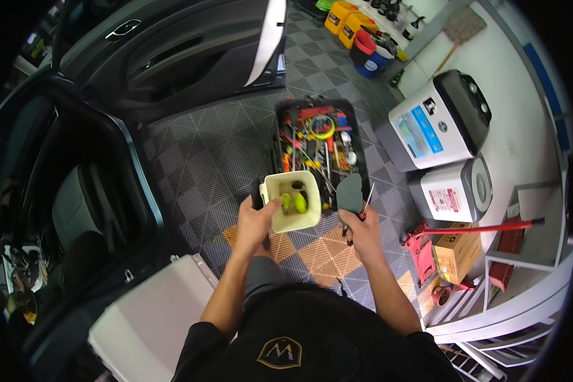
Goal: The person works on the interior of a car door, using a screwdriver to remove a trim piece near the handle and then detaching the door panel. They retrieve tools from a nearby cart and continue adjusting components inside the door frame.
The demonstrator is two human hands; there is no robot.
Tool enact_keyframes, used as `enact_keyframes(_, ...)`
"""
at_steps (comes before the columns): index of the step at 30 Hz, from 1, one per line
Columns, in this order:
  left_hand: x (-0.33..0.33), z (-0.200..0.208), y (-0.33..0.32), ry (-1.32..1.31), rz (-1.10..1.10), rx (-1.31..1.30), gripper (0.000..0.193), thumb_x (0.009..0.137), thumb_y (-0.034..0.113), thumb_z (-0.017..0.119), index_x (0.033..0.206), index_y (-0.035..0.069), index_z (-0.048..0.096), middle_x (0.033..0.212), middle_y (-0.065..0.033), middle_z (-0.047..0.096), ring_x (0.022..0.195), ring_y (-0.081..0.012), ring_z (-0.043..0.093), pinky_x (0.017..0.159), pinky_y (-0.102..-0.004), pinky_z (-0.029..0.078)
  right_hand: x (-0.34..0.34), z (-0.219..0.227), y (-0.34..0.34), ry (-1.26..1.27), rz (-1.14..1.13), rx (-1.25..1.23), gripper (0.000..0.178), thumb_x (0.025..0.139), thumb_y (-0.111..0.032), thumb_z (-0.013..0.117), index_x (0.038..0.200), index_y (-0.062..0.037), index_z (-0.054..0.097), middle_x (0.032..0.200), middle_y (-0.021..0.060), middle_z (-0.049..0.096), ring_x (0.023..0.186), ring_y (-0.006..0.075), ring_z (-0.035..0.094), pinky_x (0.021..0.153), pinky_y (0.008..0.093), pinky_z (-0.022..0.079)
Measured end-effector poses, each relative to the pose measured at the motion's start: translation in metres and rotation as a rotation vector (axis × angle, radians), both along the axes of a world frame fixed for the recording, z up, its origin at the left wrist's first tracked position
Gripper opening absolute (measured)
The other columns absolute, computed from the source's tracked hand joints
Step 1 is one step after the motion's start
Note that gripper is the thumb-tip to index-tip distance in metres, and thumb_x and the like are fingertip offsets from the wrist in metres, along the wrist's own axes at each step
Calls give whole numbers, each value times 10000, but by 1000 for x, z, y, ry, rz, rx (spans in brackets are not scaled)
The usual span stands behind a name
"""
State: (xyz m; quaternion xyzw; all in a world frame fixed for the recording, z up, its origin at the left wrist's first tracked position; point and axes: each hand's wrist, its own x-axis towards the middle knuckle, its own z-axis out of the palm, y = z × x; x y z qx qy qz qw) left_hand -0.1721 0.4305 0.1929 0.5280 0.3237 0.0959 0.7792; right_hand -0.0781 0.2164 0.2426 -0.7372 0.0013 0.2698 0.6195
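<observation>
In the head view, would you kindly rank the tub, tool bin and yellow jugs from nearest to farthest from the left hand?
1. Tub: in the left hand.
2. Tool bin: ahead, just beyond the tub.
3. Yellow jugs: far ahead, rightward.

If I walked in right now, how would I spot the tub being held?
Find the black crate of tools on the patterned floor. At its near end, the left hand holds a square tub. Its cream colour and the green pieces inside distinguish it from the crate.
</observation>
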Motion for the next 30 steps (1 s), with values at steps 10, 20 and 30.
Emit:
enact_keyframes(10,154,-35,231,38,-948,1086,486,726,91,651,1195,-30,613,1052,-243,688,980,-424,661,866,-471,512,35,15,85,64,-158,-105,114,904,-129,676,916,-24,633,691,-1,607,526,47,511,435,224,372)
enact_keyframes(20,281,-74,205,-268,-1461,1777,257,766,121,690,993,215,766,1042,16,664,1150,-236,566,941,-382,516,13,-10,56,143,-318,-129,109,916,-129,652,897,-28,617,671,-3,586,458,47,458,412,229,343)
enact_keyframes(30,288,-151,193,-582,-1572,1692,193,794,139,649,961,166,742,1095,4,581,1154,-192,515,863,-337,501,-15,-40,56,259,-555,-294,139,907,-159,673,911,-32,619,668,5,580,473,65,474,425,223,376)
